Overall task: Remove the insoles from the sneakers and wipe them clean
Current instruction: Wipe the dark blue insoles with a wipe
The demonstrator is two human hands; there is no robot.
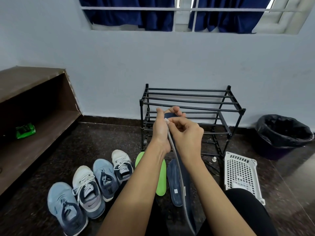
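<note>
I hold a long dark blue insole on edge in front of me. My left hand grips its upper end, fingers curled over the tip. My right hand pinches a small white wipe against the insole's edge near the top. On the floor lie a second dark blue insole and a green insole, partly hidden by my left forearm. Several sneakers stand in a row at lower left: light blue ones and white ones.
A black wire shoe rack stands against the wall behind my hands. A white plastic basket lies at right and a black-lined bin further right. A brown wooden shelf holding a green packet fills the left.
</note>
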